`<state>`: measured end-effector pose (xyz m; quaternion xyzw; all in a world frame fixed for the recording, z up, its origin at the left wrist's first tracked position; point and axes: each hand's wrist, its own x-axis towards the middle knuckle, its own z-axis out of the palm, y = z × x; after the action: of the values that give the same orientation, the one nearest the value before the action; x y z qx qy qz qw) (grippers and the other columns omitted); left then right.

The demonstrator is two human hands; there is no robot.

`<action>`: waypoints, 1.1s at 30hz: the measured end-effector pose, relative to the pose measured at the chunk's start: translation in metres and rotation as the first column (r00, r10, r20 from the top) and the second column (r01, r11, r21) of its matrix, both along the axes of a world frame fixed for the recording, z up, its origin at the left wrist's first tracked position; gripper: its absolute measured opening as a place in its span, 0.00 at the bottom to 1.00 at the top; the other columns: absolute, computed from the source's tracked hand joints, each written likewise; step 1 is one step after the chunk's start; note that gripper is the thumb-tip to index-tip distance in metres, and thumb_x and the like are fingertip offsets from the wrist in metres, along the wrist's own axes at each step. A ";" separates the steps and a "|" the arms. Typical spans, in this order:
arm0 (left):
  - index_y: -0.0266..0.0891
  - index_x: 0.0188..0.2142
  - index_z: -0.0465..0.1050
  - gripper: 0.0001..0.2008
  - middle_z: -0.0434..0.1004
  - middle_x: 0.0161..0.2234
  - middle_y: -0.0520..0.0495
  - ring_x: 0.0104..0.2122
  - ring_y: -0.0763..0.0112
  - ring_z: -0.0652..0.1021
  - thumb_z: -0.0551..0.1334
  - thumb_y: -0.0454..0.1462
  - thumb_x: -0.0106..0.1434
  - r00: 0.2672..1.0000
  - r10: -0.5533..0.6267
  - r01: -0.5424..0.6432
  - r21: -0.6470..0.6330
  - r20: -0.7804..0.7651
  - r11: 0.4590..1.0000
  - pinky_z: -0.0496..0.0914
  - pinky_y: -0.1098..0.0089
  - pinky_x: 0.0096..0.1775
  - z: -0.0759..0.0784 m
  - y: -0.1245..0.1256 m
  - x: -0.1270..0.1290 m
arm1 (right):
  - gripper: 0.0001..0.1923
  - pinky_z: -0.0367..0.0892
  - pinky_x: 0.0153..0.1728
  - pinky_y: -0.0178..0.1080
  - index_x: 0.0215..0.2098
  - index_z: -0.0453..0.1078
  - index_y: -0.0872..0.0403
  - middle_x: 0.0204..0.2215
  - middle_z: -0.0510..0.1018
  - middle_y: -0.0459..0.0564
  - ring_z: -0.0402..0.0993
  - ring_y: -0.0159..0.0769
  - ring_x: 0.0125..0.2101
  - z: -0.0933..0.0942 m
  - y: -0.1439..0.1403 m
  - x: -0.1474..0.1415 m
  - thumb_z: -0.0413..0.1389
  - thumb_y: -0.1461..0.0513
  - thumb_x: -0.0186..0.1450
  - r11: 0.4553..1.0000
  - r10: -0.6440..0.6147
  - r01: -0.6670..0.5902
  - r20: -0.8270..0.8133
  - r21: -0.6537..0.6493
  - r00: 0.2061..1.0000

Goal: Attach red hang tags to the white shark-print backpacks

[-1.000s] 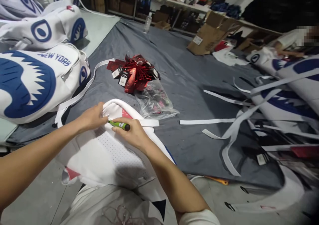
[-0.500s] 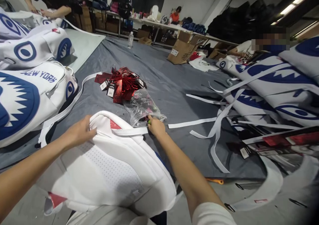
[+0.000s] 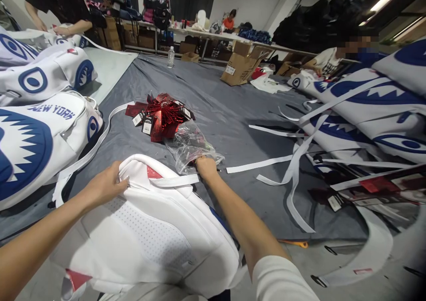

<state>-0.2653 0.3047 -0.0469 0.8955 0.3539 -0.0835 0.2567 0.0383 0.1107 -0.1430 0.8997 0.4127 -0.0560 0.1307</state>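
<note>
A white backpack (image 3: pixel 149 230) with a perforated back panel and red trim lies in front of me. My left hand (image 3: pixel 104 185) grips its top edge, fingers curled over the rim. My right hand (image 3: pixel 205 167) reaches past the backpack to the mouth of a clear plastic bag (image 3: pixel 189 143). Its fingertips are hidden by the plastic, so what they hold is unclear. Just beyond the bag lies a pile of shiny red hang tags (image 3: pixel 163 114). A white strap (image 3: pixel 176 180) crosses the backpack's top between my hands.
A grey cloth (image 3: pixel 226 105) covers the floor. White bags with blue shark prints are stacked at left (image 3: pixel 29 136) and right (image 3: pixel 366 110). Loose white straps (image 3: pixel 256 164) lie at right. Farther back are a cardboard box (image 3: pixel 241 63) and a water bottle (image 3: pixel 171 57). Other people work at the far left and right.
My right hand left the backpack, where it held a green tool, and reached forward to the plastic bag; the tool no longer shows. My left hand stayed on the backpack's top edge.
</note>
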 end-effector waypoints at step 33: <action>0.38 0.30 0.71 0.12 0.76 0.26 0.51 0.27 0.73 0.74 0.68 0.43 0.56 0.643 0.204 0.352 -0.521 0.738 0.777 0.69 0.71 0.33 0.032 -0.121 -0.020 | 0.20 0.77 0.46 0.42 0.58 0.69 0.48 0.56 0.77 0.56 0.80 0.39 0.48 0.132 -0.095 -0.193 0.53 0.68 0.69 0.186 0.489 -0.247 0.129 0.951 0.863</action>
<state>-0.2853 0.1833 -0.0148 0.7213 0.1240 0.1776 0.6579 -0.1544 0.0153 -0.0106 0.6585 0.5783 0.1405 -0.4606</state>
